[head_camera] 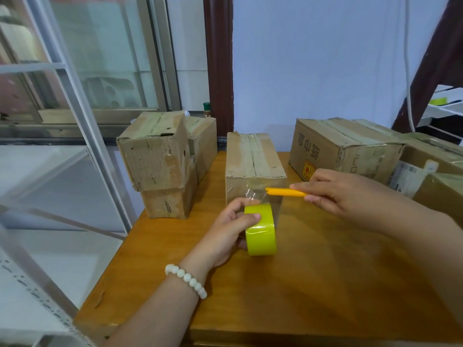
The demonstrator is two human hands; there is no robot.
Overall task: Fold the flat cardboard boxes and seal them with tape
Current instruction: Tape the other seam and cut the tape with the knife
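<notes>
A folded cardboard box (253, 156) stands in the middle of the wooden table (313, 284), its top seam covered by clear tape. A clear strip runs from its near face down to a yellow-green tape roll (261, 231). My left hand (230, 231) grips that roll just in front of the box, thumb over its rim. My right hand (335, 191) pinches an orange cutter (285, 192) whose tip touches the stretched strip right above the roll.
Two worn taped boxes (160, 164) are stacked at the table's left edge, with another behind them. A larger printed box (345, 149) and more boxes (436, 176) fill the back right. A metal shelf frame (82, 116) stands left of the table.
</notes>
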